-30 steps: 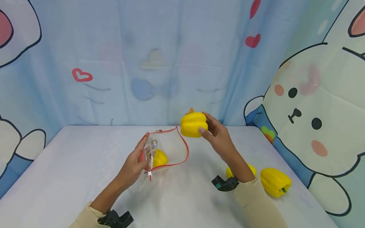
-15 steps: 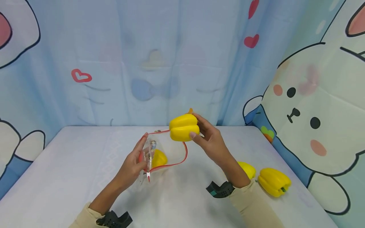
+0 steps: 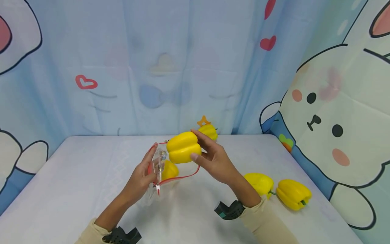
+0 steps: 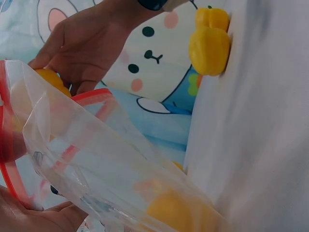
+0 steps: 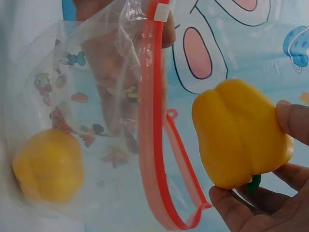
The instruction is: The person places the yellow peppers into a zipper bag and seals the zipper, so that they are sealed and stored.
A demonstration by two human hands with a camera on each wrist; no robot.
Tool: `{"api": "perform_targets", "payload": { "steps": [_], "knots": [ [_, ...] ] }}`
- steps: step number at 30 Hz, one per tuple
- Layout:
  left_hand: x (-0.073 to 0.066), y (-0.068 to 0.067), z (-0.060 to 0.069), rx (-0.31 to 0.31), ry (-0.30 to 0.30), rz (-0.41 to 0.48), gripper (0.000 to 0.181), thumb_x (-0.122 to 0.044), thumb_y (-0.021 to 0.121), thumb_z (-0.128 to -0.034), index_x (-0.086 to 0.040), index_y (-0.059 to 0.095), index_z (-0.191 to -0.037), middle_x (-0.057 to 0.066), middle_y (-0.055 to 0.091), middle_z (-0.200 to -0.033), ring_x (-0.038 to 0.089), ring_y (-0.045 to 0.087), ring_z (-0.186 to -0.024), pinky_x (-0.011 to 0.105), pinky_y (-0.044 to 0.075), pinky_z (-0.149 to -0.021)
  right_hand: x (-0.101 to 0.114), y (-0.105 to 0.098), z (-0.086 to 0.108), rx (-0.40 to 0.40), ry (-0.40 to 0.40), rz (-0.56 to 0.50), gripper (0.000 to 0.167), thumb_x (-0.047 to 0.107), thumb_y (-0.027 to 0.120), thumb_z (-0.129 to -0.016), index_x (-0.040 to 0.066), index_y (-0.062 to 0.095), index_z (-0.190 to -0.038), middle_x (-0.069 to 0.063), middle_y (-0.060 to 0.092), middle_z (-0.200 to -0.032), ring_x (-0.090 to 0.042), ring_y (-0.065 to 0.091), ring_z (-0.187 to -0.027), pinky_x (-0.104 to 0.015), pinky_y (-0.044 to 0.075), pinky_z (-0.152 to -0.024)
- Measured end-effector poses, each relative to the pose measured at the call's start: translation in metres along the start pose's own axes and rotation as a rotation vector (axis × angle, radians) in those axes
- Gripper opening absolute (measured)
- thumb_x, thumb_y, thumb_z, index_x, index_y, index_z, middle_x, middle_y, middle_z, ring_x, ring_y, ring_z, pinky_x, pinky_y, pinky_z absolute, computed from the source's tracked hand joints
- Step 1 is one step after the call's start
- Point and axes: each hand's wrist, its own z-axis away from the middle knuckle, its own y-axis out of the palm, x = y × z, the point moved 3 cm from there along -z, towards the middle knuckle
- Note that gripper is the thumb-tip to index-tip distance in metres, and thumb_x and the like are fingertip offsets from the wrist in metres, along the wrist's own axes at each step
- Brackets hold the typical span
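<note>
Yellow bell pepper (image 3: 183,147): was pinched in the right hand (image 3: 217,162), between thumb and bent fingers, with a green stem showing beside the fingers. Was held up above the white table (image 3: 100,196), roughly midway between its left and right edges. Was just outside the red-rimmed mouth of a clear zip bag (image 5: 151,121), covering part of that rim in the head view; could not tell whether touching it.

Clear zip bag: was gripped at the mouth by the left hand (image 3: 141,178), pinched between thumb and fingers, with the mouth spread into a loop. Contained a second yellow pepper (image 5: 48,166), low inside and visible through the film. Bore a white slider (image 5: 161,12) on the red zip and small coloured cartoon prints (image 5: 60,118), too blurred to name or read.

Near the table's right edge, saw a third pepper (image 3: 259,183), partly hidden by the right forearm, stem pointing towards a fourth pepper (image 3: 294,195) just beside it. At the far edge, beyond the right hand, saw a fifth pepper (image 3: 208,131).

Behind the far edge, saw a blue curtain (image 3: 128,51) printed with red hearts and, to the right, a white cartoon rabbit (image 3: 329,118). Noted beige sleeves (image 3: 271,223) and black wrist cameras (image 3: 230,210) on both arms.
</note>
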Motion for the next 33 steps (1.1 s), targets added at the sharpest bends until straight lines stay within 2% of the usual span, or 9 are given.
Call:
{"api": "perform_targets", "payload": {
  "steps": [4,9,16,22,27,33],
  "knots": [
    [0.000,0.000,0.001,-0.006,0.006,-0.007,0.082,0.008,0.044,-0.0813,-0.005,0.013,-0.156,0.006,0.005,-0.162,0.038,0.029,-0.140,0.033,0.041,-0.100,-0.001,0.007,0.001,0.062,-0.004,-0.028,0.064,0.005,0.060,-0.095,0.006,0.031,-0.152,-0.015,0.044,-0.143,-0.029,0.050,-0.123,-0.037,0.048,-0.097],
    [0.000,0.000,0.000,-0.004,0.007,-0.001,0.082,0.009,0.045,-0.0820,-0.006,0.011,-0.156,0.006,0.005,-0.162,0.036,0.029,-0.141,0.031,0.041,-0.099,-0.006,0.011,0.001,0.101,0.007,0.013,0.064,0.003,0.060,-0.094,0.008,0.033,-0.151,-0.012,0.047,-0.140,-0.027,0.054,-0.116,-0.036,0.051,-0.093],
    [0.000,-0.001,0.000,-0.002,0.007,-0.021,0.082,0.007,0.045,-0.0817,-0.004,0.012,-0.156,0.010,0.004,-0.162,0.032,0.013,-0.146,0.032,0.040,-0.100,-0.012,0.015,0.002,0.148,0.052,-0.006,0.063,0.003,0.059,-0.095,0.006,0.032,-0.151,-0.011,0.044,-0.142,-0.028,0.054,-0.117,-0.037,0.051,-0.093],
    [-0.001,-0.001,0.000,0.004,-0.015,-0.024,0.080,0.006,0.044,-0.0833,-0.006,0.013,-0.156,0.010,0.004,-0.162,0.035,0.018,-0.144,0.035,0.042,-0.098,-0.014,0.015,0.004,0.171,0.099,0.003,0.063,0.006,0.058,-0.096,0.005,0.029,-0.152,-0.012,0.044,-0.143,-0.026,0.053,-0.119,-0.035,0.050,-0.094],
    [-0.002,-0.001,0.001,-0.004,-0.002,-0.042,0.080,0.007,0.045,-0.0828,-0.004,0.014,-0.156,0.011,0.005,-0.162,0.035,0.015,-0.145,0.034,0.039,-0.100,-0.018,0.014,0.003,0.188,0.124,0.049,0.064,0.008,0.058,-0.097,0.005,0.027,-0.153,-0.011,0.042,-0.145,-0.024,0.051,-0.122,-0.033,0.049,-0.096],
    [-0.004,-0.001,0.001,-0.006,-0.004,-0.033,0.078,0.007,0.043,-0.0844,-0.005,0.013,-0.156,0.011,0.005,-0.162,0.040,0.030,-0.139,0.035,0.045,-0.096,-0.021,0.013,0.004,0.203,0.148,0.117,0.066,0.010,0.059,-0.096,0.006,0.026,-0.153,-0.010,0.041,-0.146,-0.023,0.049,-0.125,-0.030,0.048,-0.097]
  ]
}}
